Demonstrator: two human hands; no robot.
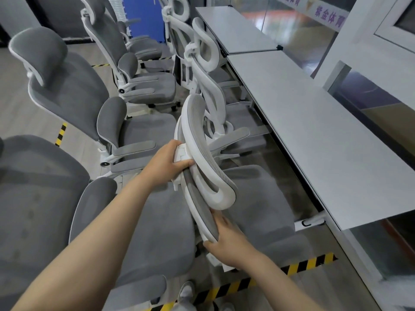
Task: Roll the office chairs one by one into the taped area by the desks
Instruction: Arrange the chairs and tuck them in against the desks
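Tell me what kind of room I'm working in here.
Most likely an office or workroom. A row of long grey desks runs along a glass partition, many matching grey mesh office chairs crowd the floor, and yellow-black hazard tape marks out an area. Both hands grip one chair's headrest.

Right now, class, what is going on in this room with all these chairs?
A person is gripping the white-framed top of a grey office chair with both hands: the left hand on the headrest bracket, the right hand lower on the frame edge. The chair stands beside the long desk, just beyond the yellow-and-black floor tape. More grey chairs are lined up to the left and ahead by the desks.
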